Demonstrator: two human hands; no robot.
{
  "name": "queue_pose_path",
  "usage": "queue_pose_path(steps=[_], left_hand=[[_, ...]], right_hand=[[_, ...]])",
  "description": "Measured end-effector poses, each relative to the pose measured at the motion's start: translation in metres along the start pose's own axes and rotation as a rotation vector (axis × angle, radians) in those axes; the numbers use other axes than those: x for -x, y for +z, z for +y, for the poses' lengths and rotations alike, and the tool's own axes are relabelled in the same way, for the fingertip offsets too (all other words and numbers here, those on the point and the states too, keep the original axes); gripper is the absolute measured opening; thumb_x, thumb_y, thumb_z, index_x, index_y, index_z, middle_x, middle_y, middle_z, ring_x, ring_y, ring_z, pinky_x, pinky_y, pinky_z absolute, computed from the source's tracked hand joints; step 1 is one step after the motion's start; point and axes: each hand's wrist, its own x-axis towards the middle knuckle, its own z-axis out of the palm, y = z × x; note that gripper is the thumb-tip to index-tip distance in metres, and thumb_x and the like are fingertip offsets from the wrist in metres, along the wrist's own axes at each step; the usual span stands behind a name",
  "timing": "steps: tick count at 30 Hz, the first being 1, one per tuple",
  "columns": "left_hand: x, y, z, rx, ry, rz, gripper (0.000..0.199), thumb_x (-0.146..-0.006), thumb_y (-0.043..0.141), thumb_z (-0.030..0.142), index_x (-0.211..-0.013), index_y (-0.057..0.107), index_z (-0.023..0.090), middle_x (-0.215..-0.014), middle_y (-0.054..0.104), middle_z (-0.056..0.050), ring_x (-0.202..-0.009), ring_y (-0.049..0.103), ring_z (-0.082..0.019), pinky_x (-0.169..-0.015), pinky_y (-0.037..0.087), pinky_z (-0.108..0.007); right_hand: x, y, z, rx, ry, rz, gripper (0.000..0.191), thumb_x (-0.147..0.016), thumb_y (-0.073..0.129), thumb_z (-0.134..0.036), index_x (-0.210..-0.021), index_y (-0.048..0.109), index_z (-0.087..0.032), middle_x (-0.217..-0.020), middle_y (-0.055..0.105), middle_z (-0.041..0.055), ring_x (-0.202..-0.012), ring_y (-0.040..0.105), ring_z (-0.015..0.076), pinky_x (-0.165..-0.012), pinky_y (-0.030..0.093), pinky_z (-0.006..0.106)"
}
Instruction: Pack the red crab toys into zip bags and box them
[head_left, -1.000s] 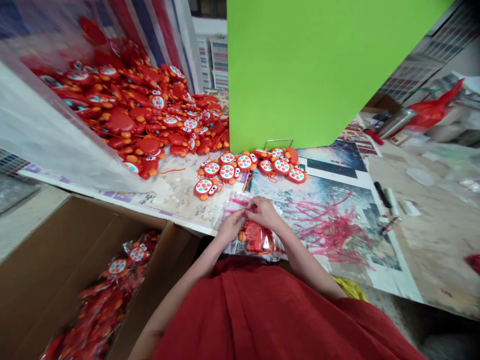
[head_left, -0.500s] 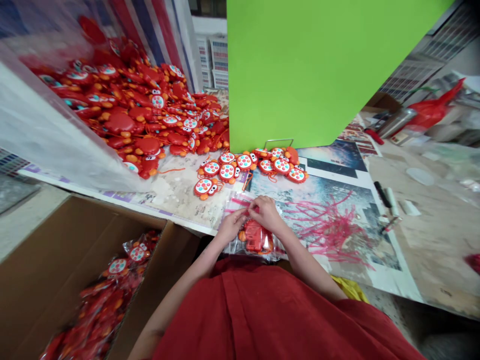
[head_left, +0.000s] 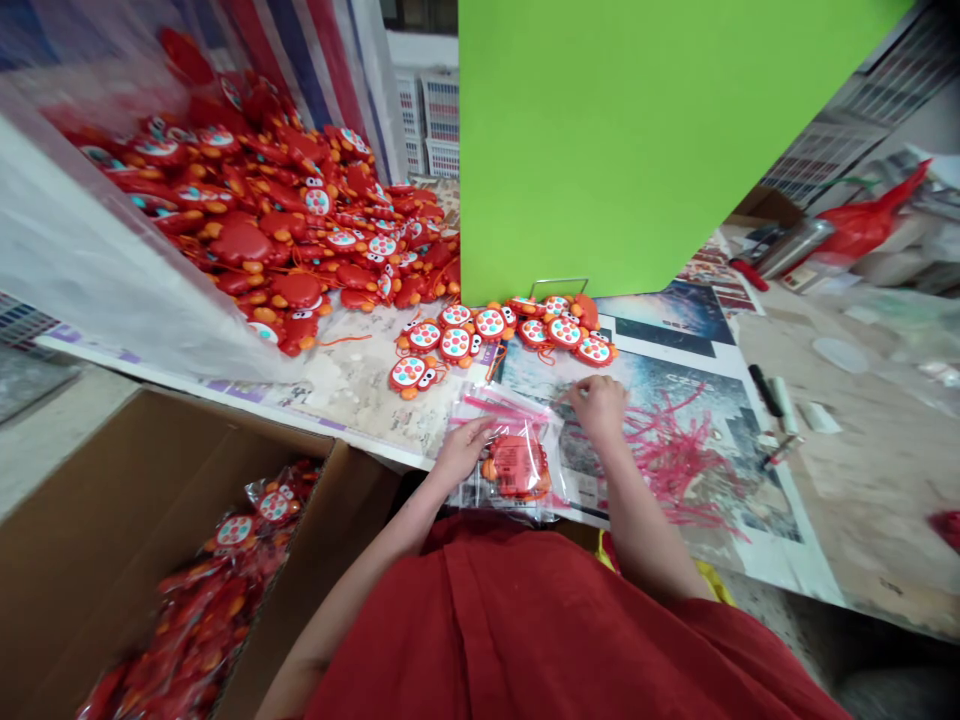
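Note:
A clear zip bag [head_left: 553,430] with a pink strip along its top lies at the table's front edge. Inside it is a red crab-shaped toy [head_left: 516,468] with orange claws, back side up. My left hand [head_left: 463,452] grips the bag's left side, fingers bent over it. To the right of the bag, my right hand [head_left: 602,408] is raised slightly over the table, fingertips pinched together; what they hold, if anything, I cannot make out. Beside that hand lies a tangle of pink plastic strips [head_left: 686,455].
Several loose crab toys [head_left: 456,343] lie beyond the bag, in front of a green panel [head_left: 600,150]. More spill from a big striped sack [head_left: 330,90] at left. A cardboard box [head_left: 97,480] below the table holds bagged toys. Markers [head_left: 765,388] lie at right.
My right hand has left the bag's top and moved right, toward the pink strips. My left hand has stayed at the bag's left side, and more of the bag now shows.

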Motion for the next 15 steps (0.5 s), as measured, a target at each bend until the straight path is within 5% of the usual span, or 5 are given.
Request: queue_pose_path(steps=[4, 8, 13, 15], left_hand=[[-0.001, 0.001, 0.002, 0.049, 0.008, -0.012, 0.035, -0.082, 0.061, 0.032, -0.113, 0.066, 0.017, -0.110, 0.071, -0.008, -0.097, 0.067, -0.021, -0.078, 0.054, -0.031], [-0.001, 0.001, 0.002, 0.084, -0.018, -0.003, 0.038, -0.078, 0.065, 0.038, -0.109, 0.066, 0.016, -0.102, 0.072, -0.008, -0.091, 0.067, -0.021, -0.073, 0.054, -0.030], [-0.001, 0.002, 0.007, 0.075, -0.049, -0.018, 0.035, -0.073, 0.070, 0.041, -0.096, 0.066, 0.015, -0.091, 0.070, -0.005, -0.077, 0.063, -0.016, -0.065, 0.051, -0.025], [0.000, 0.001, 0.009, 0.078, -0.037, -0.013, 0.033, -0.072, 0.069, 0.042, -0.091, 0.065, 0.015, -0.085, 0.067, -0.003, -0.073, 0.061, -0.014, -0.063, 0.049, -0.023]], right_hand=[[-0.009, -0.008, 0.064, 0.150, 0.230, 0.004, 0.030, -0.084, 0.049, -0.030, -0.093, 0.070, -0.011, -0.099, 0.065, 0.0192, -0.096, 0.054, 0.0316, -0.083, 0.035, 0.043], [-0.005, -0.026, 0.100, 0.229, 0.291, -0.100, 0.032, -0.081, 0.047, -0.020, -0.101, 0.072, -0.014, -0.109, 0.062, 0.0189, -0.105, 0.053, 0.0337, -0.089, 0.035, 0.049], [-0.003, -0.046, 0.085, 0.061, 0.197, 0.207, 0.050, -0.074, 0.043, -0.011, -0.120, 0.063, -0.015, -0.122, 0.054, 0.0176, -0.113, 0.048, 0.0326, -0.094, 0.036, 0.048], [0.000, -0.046, 0.061, -0.116, 0.090, 0.178, 0.042, -0.077, 0.043, -0.017, -0.111, 0.066, -0.013, -0.109, 0.059, 0.0176, -0.102, 0.054, 0.0296, -0.089, 0.040, 0.043]])
